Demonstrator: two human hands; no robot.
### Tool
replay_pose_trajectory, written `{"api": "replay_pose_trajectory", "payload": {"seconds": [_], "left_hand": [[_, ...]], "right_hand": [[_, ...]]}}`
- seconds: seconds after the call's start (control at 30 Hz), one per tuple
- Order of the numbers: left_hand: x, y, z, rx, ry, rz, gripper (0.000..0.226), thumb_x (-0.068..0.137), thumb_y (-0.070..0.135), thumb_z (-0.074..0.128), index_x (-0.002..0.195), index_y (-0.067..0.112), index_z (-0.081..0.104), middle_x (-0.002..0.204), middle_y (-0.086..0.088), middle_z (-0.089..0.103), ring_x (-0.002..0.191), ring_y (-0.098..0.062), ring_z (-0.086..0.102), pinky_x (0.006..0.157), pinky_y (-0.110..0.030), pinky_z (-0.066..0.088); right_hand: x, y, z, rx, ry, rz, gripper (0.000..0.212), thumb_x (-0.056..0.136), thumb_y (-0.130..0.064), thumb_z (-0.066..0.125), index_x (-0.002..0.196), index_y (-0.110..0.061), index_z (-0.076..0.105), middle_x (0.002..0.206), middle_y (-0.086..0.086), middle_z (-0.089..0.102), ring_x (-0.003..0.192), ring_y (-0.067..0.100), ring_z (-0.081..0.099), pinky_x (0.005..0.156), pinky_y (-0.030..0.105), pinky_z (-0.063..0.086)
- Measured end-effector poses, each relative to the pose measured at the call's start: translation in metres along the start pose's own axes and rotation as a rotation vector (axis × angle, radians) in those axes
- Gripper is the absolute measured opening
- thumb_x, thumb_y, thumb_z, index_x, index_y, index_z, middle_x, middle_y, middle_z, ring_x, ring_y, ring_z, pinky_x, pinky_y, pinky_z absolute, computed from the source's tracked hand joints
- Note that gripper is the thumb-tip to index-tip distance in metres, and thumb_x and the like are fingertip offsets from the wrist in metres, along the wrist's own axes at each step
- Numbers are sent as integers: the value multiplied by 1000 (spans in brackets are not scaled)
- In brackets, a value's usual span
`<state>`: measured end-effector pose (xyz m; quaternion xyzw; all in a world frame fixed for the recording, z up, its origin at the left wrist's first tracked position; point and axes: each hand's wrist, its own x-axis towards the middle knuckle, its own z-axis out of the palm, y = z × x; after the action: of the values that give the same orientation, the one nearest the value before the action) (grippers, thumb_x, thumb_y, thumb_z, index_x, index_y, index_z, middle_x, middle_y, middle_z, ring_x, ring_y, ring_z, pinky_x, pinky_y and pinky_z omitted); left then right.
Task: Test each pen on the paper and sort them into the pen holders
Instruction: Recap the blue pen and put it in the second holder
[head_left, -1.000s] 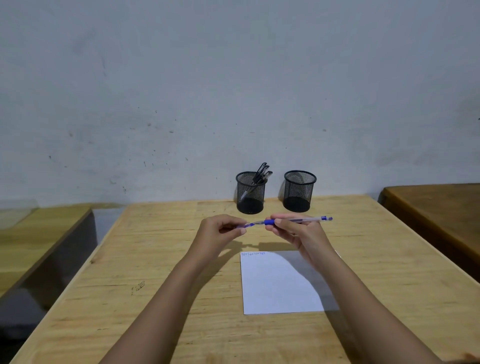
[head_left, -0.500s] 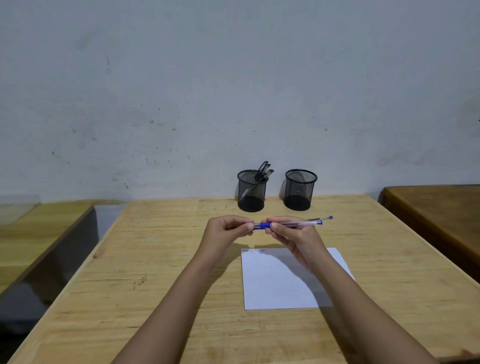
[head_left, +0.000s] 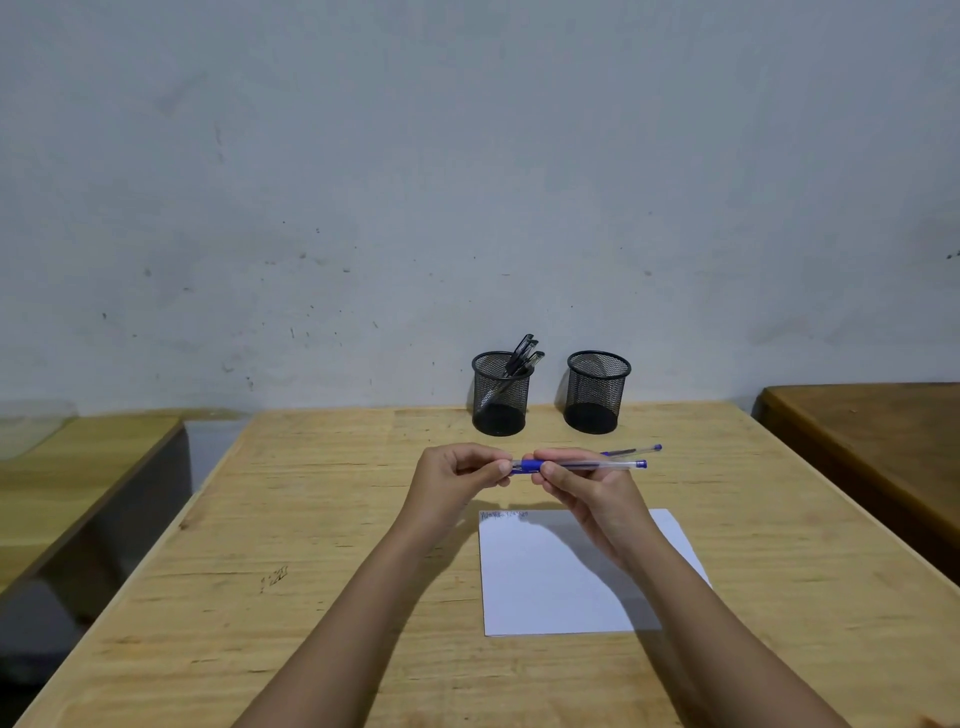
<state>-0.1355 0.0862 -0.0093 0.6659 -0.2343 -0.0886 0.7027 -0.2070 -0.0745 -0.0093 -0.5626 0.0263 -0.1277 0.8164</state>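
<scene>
A clear pen with a blue grip (head_left: 592, 464) is held level above the table. My right hand (head_left: 587, 488) grips its barrel and my left hand (head_left: 457, 475) pinches its left end, where the cap sits. A second blue pen (head_left: 631, 450) lies on the table just behind it. A white sheet of paper (head_left: 540, 582) with scribbles along its top edge lies below my hands. At the back stand two black mesh pen holders: the left holder (head_left: 500, 395) has several dark pens in it, the right holder (head_left: 596, 392) looks empty.
The wooden table (head_left: 311, 519) ends at a grey wall behind the holders. A lower wooden surface (head_left: 78, 478) lies to the left across a gap. A darker wooden table (head_left: 878, 431) stands to the right.
My left hand has moved right and closed against the pen's left end, where earlier a gap with the blue tip showed. The pen has dropped slightly, uncovering the second pen behind it.
</scene>
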Motion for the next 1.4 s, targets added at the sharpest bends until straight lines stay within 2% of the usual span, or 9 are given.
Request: {"api": "replay_pose_trajectory", "payload": {"seconds": [0.13,0.27,0.4,0.67,0.87,1.07,1.2,1.3,1.4], "left_hand": [[-1,7,-1,34,-36,18,10,78,0,69,87,1,72,72,-4,72,67,-7,67,67,-15,51],[2,13,-5,110,-62,51,11,74,5,74,84,11,75,74,2,74,73,-6,68,68,-13,50],[4,13,-17,105,-12,50,15,73,2,75,79,16,76,77,3,75,76,-6,68,70,-13,50],[30,41,-15,174,-13,113,12,74,5,75,78,16,75,75,0,75,73,-9,67,72,-18,50],[53,65,29,139,-70,217,17,78,1,70,95,5,71,87,-11,73,78,-10,69,76,-17,53],[94,57,69,-11,-98,150,19,87,13,63,104,8,67,95,-7,73,90,-12,69,86,-21,53],[124,27,87,284,-50,82,31,85,25,66,113,13,61,100,5,65,101,-14,61,82,-13,46],[136,13,101,465,-115,75,49,87,31,63,128,8,47,107,11,46,104,-4,45,86,-18,34],[149,-3,113,531,-153,51,66,88,37,59,140,10,29,133,4,38,121,-5,32,86,-10,20]], "right_hand": [[-3,-5,-2,-13,-14,5,24,70,-2,66,94,0,68,88,13,74,77,16,70,70,17,55],[-3,-17,-6,-97,-64,-14,27,68,-4,68,94,1,69,92,14,74,82,20,71,73,20,55],[-5,-29,-22,-84,-4,-48,18,64,-8,70,82,-6,75,88,12,75,77,19,71,70,19,55],[-3,-45,-33,-598,-7,-137,19,68,5,76,74,-12,74,71,-3,74,69,8,69,66,15,51],[4,-43,-41,-772,-1,-126,18,71,2,74,84,-10,73,74,9,72,66,13,66,59,22,53],[28,-53,-67,-614,194,-225,22,69,14,69,76,-6,63,72,12,68,68,20,65,62,21,53],[57,-70,-93,-363,315,-307,21,76,13,64,82,-3,52,76,13,63,78,25,69,73,27,58],[89,-81,-102,-242,381,-351,7,86,-1,58,85,-6,53,83,14,60,88,27,69,78,29,58],[121,-82,-104,-285,460,-386,5,92,-9,53,86,-8,53,78,5,60,84,21,72,77,27,58]]}}
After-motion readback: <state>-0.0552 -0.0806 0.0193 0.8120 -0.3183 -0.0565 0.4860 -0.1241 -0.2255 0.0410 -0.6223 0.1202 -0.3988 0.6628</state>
